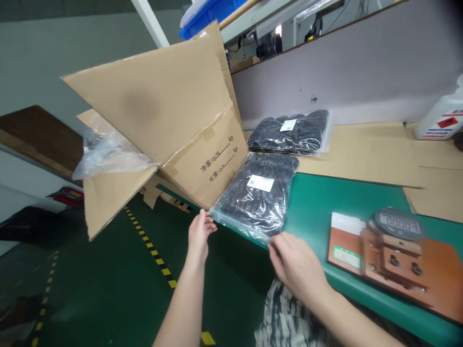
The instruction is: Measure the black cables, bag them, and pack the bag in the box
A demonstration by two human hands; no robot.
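Note:
A clear zip bag packed with black ring-like parts lies on the green tabletop, a white label on its upper face. My left hand pinches the near left corner of this bag, at the table edge. At the near right corner, my right hand is closed on the bag's edge, its fingertips partly hidden. Just behind lies a second bag of similar black parts, also labelled. An open cardboard box with printed characters stands against the left side of the nearer bag.
A digital gauge on a brown metal fixture occupies the right side of the table. Flat cardboard covers the back, below a pale partition. A white bottle stands far right. Box flaps spread out over the left edge.

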